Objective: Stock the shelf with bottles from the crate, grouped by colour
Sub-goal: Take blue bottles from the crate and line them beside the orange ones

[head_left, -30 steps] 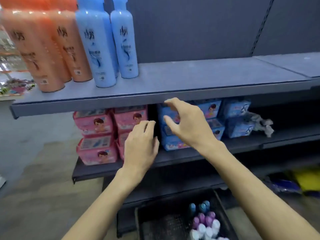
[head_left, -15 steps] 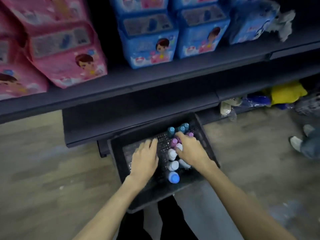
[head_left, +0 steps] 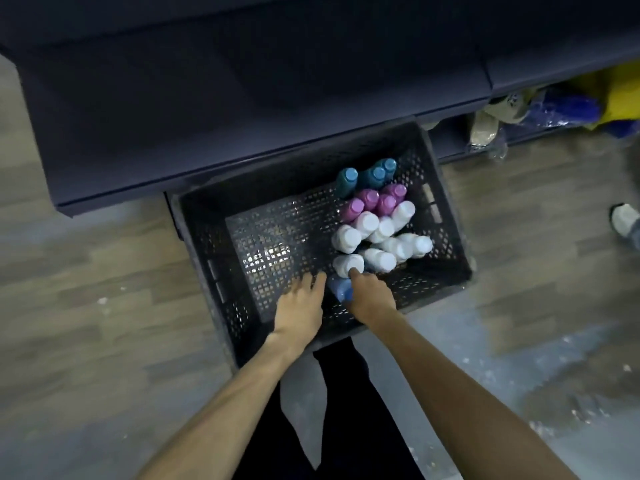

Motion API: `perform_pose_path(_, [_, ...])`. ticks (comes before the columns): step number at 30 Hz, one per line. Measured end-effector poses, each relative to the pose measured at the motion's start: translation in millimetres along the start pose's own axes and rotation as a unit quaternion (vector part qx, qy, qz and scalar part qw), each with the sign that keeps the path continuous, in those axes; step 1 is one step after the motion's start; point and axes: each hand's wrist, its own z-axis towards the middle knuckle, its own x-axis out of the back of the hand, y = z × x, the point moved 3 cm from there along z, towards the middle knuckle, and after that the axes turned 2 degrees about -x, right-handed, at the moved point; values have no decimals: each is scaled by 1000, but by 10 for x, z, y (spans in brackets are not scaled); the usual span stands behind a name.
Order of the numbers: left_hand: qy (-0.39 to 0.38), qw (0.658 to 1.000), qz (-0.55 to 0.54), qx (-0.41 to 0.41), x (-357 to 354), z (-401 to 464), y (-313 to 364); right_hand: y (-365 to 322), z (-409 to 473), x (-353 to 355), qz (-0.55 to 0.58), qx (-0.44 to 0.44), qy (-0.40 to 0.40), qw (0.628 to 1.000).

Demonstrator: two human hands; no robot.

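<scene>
The light-blue plastic bottle [head_left: 340,289] in the dark perforated plastic crate [head_left: 214,233] is largely covered by the right hand [head_left: 371,296]; whether its fingers curl round it cannot be told. The white shoe [head_left: 625,221] is cut off at the right edge. Yellow and blue packaging [head_left: 588,102] is blurred, unidentifiable.

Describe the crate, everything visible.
The crate is dark perforated plastic with slotted handles, sitting on the wood-look floor against the shelf base. Its left half shows bare mesh bottom; bottles with teal, purple, white and blue caps cluster on the right. Both hands reach in over the near rim: left hand, right hand.
</scene>
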Motion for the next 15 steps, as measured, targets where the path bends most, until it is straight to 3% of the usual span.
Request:
perform_pose_path(7, [21,999,-12,21,100,-124,-19,-52,-96,20,-63,5,14,998])
perform_pose_path(15, [-9,996,-82,25,770,-311,-10,-360,-954,1169,-25,93,145,985])
